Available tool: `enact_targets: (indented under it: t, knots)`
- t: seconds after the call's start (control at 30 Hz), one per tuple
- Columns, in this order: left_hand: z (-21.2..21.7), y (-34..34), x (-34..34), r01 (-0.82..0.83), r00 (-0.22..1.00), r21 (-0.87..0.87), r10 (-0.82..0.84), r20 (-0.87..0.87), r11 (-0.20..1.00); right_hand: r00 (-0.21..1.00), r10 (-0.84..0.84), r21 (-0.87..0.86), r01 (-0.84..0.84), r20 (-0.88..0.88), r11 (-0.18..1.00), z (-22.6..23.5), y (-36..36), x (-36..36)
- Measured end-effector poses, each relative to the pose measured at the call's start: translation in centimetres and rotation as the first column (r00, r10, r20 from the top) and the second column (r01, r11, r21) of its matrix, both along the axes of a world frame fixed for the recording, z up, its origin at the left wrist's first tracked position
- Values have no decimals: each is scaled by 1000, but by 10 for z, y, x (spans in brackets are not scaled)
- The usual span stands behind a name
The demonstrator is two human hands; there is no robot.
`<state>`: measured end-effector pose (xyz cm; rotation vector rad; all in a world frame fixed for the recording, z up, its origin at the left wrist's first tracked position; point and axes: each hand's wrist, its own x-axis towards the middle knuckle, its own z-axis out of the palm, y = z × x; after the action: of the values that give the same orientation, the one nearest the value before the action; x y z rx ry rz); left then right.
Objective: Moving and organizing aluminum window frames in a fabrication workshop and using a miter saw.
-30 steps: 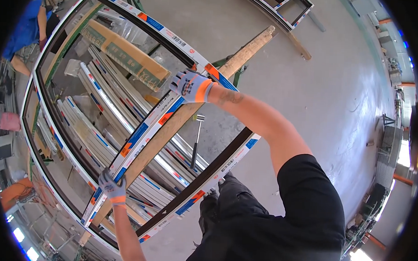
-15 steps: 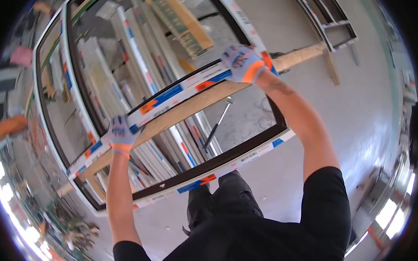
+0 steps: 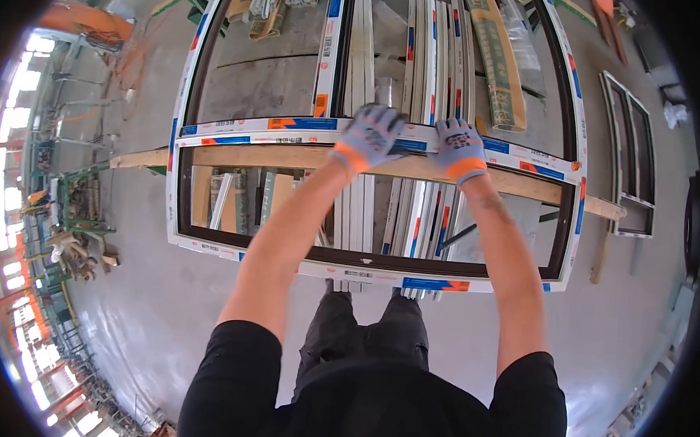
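Before me lies a large window frame [image 3: 284, 125], dark inside and wrapped in white film with blue and orange patches. Its long crossbar runs left to right, and an upright bar [image 3: 330, 48] meets it from the far side. My left hand [image 3: 372, 134], in a grey glove with an orange cuff, is closed over the crossbar near its middle, slightly blurred. A short way to the right, my right hand [image 3: 459, 145] in a matching glove also has its fingers curled over the crossbar. Palms and thumbs are mostly hidden.
A wooden beam [image 3: 279, 156] passes under the frame and juts out both sides. Beneath lie several long pale profiles [image 3: 352, 211], a patterned wrapped bundle [image 3: 498, 66] and a dark tool handle [image 3: 459, 236]. A smaller frame [image 3: 628, 151] stands at right; green racks [image 3: 81, 201] at left.
My hands, wide apart along the crossbar before, are now close together near its middle. The view has turned, so the frame looks level instead of slanted. The tool's metal head is now out of sight.
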<state>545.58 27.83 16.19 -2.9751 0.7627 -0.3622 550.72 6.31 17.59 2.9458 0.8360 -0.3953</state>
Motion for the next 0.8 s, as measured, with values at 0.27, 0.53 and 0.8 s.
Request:
enact_targets:
  t: [0.27, 0.53, 0.8]
  knots:
    - [-24, 316, -64, -334, 934, 125, 346, -87, 934, 984, -123, -112, 138, 133, 984, -14, 59, -15]
    - [-36, 378, -64, -225, 957, 183, 253, -144, 957, 980, -128, -158, 152, 149, 976, -34, 102, -10]
    - [-28, 380, -76, -235, 968, 71, 240, -69, 969, 971, -96, -61, 112, 220, 992, 10, 106, -38]
